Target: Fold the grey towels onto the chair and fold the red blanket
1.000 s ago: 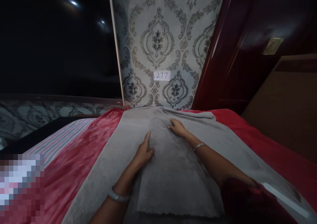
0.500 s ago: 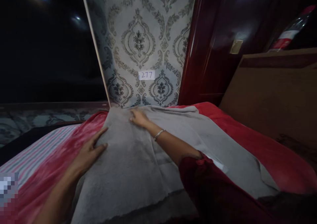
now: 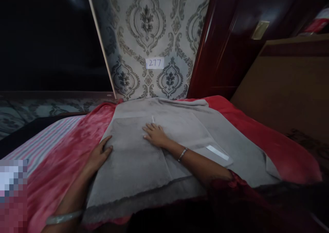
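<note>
the right hand [image 3: 154, 135] lies palm down on the folded grey cloth [image 3: 128, 161], fingers spread wide, and its grip has hold of nothing. it rests near the inner edge of the left panel, with the forearm stretched across the paler part. the left hand [image 3: 99, 154] is at the cloth's outer left edge, thumb well apart from the forefinger, gripping nothing that i can see. the cloth lies over a wider grey layer [image 3: 228, 130], and a red blanket [image 3: 249, 133] shows beyond that on the right.

what i'd watch is the slack between those layers. if the right hand pressed hard and swept sideways, the top panel could skate over the one below and its edge would drift out of line. the left hand looks too lightly placed to stop that. the near hem [image 3: 144, 193] is uneven, with a lower layer peeking out in front, so any tug from this side might make it more crooked. a white strip [image 3: 217, 153] lies just beside the right forearm; a dragging sleeve [image 3: 231, 188] could catch it. the soft base might also dent under the palm and leave creases.
</note>
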Available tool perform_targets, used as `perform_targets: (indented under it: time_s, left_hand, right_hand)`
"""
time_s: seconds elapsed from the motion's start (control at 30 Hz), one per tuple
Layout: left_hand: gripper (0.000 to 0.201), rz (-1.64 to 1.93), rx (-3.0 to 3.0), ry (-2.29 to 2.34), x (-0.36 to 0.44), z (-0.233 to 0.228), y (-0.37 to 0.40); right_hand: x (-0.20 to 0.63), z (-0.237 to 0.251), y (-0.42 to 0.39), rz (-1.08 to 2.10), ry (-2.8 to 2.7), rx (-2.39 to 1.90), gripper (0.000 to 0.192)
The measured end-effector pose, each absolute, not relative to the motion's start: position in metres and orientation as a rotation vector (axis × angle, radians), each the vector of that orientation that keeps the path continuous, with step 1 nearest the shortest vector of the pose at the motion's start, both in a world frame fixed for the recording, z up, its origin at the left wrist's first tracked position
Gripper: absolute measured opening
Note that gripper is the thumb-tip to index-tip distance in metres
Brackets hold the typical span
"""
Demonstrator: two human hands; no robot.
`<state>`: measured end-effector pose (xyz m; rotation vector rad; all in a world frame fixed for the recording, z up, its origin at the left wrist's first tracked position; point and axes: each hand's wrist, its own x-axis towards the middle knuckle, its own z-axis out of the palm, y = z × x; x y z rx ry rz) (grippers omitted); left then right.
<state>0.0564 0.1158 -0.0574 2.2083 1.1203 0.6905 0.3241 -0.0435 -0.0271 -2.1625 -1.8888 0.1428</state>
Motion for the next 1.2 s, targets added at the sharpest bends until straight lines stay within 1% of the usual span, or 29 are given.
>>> perform_targets:
  time_s: [0.13,0.2,0.27,0.33,0.4,0.43,0.53,0.63,0.77,0.93,1.03,1.1,1.13,1.2]
  left_hand:
    - [0.072,0.467,2.398,1.178,0.054,-0.036,0.113]
    - [0.068,0.328,2.605,1.288,0.061,-0.019,0.108]
    - [0.060,0.243,2.829,1.306,0.081,-0.001,0.100]
    - [0.054,0.188,2.944,1.121,0.113,0.013,0.093]
    - [0.050,0.127,2.915,0.903,0.154,0.022,0.086]
    - [0.049,0.114,2.886,0.888,0.175,0.024,0.084]
    - [0.049,0.113,2.880,0.880,0.228,0.018,0.078]
    - [0.051,0.122,2.893,0.890,0.258,0.002,0.073]
    - [0.056,0.114,2.919,0.909,0.269,-0.016,0.069]
    - [0.064,0.079,2.929,0.941,0.269,-0.020,0.075]
    - [0.065,0.090,2.942,0.934,0.271,-0.019,0.080]
    - [0.065,0.099,2.948,0.929,0.273,-0.019,0.082]
    - [0.064,0.106,2.947,0.926,0.273,-0.020,0.082]
    - [0.063,0.128,2.939,0.920,0.274,-0.020,0.083]
  right_hand:
    - [0.354,-0.031,-0.086,0.178,-1.837,-2.244,0.056]
    - [0.364,-0.031,-0.112,0.210,-1.786,-2.311,0.056]
    - [0.365,-0.027,-0.136,0.208,-1.710,-2.342,0.058]
    - [0.353,-0.021,-0.154,0.151,-1.695,-2.281,0.060]
    - [0.333,-0.018,-0.165,0.081,-1.789,-2.144,0.064]
    - [0.322,-0.018,-0.169,0.064,-1.857,-2.068,0.066]
    - [0.294,-0.028,-0.173,0.151,-2.015,-1.933,0.069]
    - [0.284,-0.043,-0.174,0.258,-2.042,-1.921,0.066]
    - [0.284,-0.050,-0.178,0.274,-1.975,-1.914,0.062]
    - [0.286,-0.044,-0.193,0.305,-1.922,-1.912,0.059]
    - [0.302,-0.038,-0.212,0.370,-1.915,-1.755,0.057]
    - [0.324,-0.036,-0.230,0.389,-1.786,-1.678,0.052]
    - [0.339,-0.035,-0.239,0.347,-1.665,-1.700,0.051]
    - [0.371,-0.037,-0.259,0.141,-1.332,-1.850,0.049]
